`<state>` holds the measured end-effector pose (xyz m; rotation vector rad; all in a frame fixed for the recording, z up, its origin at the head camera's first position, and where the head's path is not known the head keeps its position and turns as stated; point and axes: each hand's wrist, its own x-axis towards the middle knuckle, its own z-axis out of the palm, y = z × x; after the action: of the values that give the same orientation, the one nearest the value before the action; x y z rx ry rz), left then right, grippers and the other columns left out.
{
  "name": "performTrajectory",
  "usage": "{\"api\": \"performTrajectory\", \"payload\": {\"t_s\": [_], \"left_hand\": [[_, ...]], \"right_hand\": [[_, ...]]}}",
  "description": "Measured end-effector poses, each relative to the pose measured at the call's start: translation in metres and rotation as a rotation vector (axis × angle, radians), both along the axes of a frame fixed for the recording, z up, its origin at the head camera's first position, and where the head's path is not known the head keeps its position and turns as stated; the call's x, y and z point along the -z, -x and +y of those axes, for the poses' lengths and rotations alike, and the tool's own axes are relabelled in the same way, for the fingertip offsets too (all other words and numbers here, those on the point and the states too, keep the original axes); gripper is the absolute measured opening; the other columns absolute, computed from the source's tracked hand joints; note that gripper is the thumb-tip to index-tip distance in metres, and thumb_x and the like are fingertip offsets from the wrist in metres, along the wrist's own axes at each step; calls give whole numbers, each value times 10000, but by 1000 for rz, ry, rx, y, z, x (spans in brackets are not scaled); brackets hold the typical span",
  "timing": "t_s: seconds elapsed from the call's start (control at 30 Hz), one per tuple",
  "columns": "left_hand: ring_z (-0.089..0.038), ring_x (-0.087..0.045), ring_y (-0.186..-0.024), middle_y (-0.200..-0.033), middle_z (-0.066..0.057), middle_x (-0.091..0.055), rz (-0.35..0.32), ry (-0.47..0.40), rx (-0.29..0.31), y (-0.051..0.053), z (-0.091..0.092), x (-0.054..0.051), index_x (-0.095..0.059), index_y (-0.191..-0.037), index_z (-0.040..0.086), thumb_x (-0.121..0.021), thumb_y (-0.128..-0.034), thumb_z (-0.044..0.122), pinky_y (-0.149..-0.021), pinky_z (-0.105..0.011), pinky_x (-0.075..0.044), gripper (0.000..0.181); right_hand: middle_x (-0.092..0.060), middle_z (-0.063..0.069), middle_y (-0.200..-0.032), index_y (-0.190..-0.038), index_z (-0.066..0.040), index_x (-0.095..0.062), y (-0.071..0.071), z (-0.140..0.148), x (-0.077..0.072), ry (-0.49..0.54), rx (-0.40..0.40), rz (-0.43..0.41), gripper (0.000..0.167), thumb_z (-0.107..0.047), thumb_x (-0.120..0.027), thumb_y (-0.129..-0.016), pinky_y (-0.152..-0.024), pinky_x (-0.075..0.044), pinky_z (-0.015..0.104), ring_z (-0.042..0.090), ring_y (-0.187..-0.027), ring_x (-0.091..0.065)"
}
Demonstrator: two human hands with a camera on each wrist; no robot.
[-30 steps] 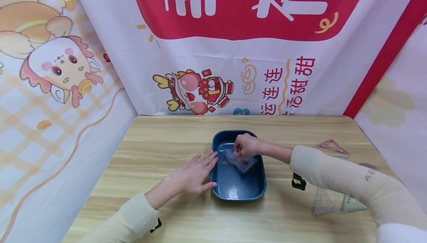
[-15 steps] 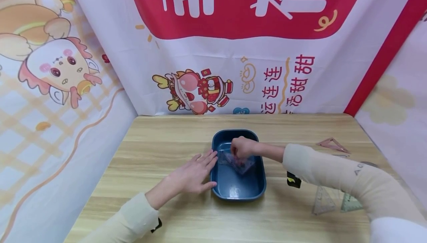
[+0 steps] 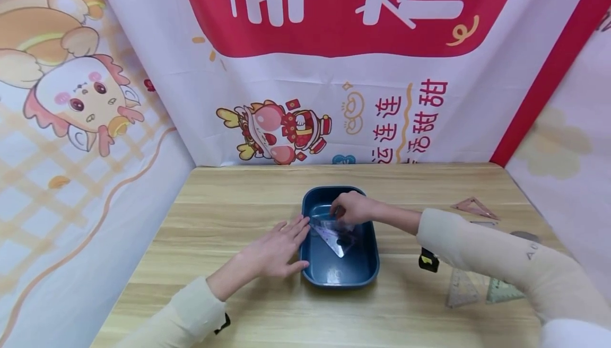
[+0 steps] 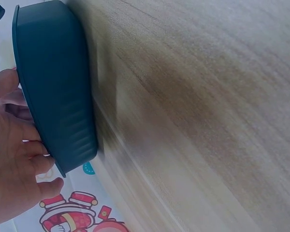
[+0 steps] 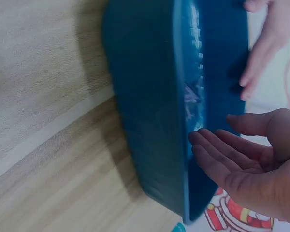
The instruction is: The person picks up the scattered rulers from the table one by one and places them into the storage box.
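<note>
Looking at your right hand [image 3: 352,209], it's over the far half of the blue tray [image 3: 336,275], thumb and fingers apart with nothing between them. The clear, purple-tinted set square [image 3: 330,237] is in the tray, just on your near side of those fingertips and a bit to the left. That's the relation I'd watch, tbh. Its long edge runs diagonally, from the tray's left wall toward you and rightward, while the tray's own long axis points away from you. I can't tell if the right fingertips touch the plastic; the wrist view makes them look clear of it. Your left hand [image 3: 279,250] is outside, fingers straight and spread against the left rim, so it's bracing at most, I'd guess. The right is nearer the set square and has no wall in its way.
</note>
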<state>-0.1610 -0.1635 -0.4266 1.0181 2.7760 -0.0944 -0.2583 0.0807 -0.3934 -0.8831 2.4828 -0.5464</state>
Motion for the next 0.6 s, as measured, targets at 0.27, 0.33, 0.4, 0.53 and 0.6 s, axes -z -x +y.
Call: {"api": "performTrajectory", "payload": {"t_s": [0.27,0.33,0.4,0.53,0.6], "left_hand": [[-304,-157,-1556,-1672,-137,-183,-12,-12,-6,1,0,-2,-291,-1564,43,-465,-974,617,-1204,-560,-287,841],[-306,-159,-1556,-1671,-137,-186,-11,-9,-2,1,0,-2,-294,-1563,42,-464,-974,617,-1205,-559,-286,840],[-308,-161,-1555,-1671,-137,-187,-13,-4,-2,1,0,-1,-293,-1564,44,-463,-973,620,-1205,-558,-286,843],[-311,-162,-1555,-1673,-134,-179,-18,3,-6,1,1,0,-286,-1567,48,-457,-971,629,-1205,-557,-287,850],[-311,-162,-1555,-1673,-133,-179,-18,4,-8,1,1,1,-285,-1568,50,-457,-970,631,-1206,-556,-287,851]], "right_hand": [[-712,162,-1145,-1220,-26,-667,0,28,-18,118,16,-14,291,-48,-666,-929,-892,-594,340,192,-994,-684],[-710,166,-1145,-1220,-19,-664,0,35,-21,138,30,-14,297,-39,-667,-924,-889,-596,340,204,-1005,-688],[-710,163,-1144,-1225,-14,-658,1,43,-24,149,39,-13,304,-40,-669,-922,-883,-598,338,212,-1013,-691],[-707,177,-1157,-1231,-1,-646,2,59,-28,175,56,-28,312,-34,-666,-922,-879,-600,345,236,-1041,-694],[-700,203,-1170,-1236,8,-641,3,67,-30,191,64,-34,316,-29,-663,-923,-872,-604,352,250,-1046,-694]]}}
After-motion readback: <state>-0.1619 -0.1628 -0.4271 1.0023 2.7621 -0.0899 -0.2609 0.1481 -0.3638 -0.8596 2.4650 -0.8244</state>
